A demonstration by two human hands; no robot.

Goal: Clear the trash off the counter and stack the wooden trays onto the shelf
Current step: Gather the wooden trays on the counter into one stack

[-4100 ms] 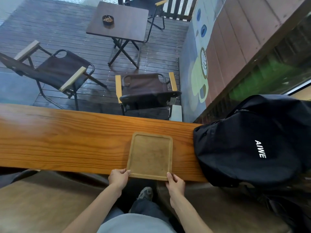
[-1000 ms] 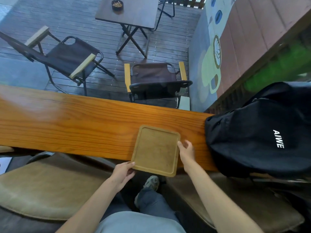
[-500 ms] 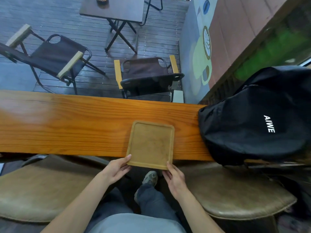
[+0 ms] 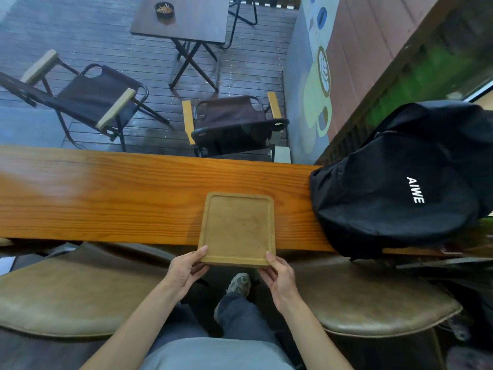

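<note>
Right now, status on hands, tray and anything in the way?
Left hand and right hand grip wooden tray at its near corners. Tray overhangs counter edge, bare. Black backpack close on right, not touching.

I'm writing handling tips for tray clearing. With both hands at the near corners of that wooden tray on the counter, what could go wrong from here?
1. The wooden tray overhangs the counter edge, held only at its near corners by the left hand and right hand; it might tip or slip when lifted.
2. The black backpack sits close on the right; swinging the tray that way could bump it.
</note>
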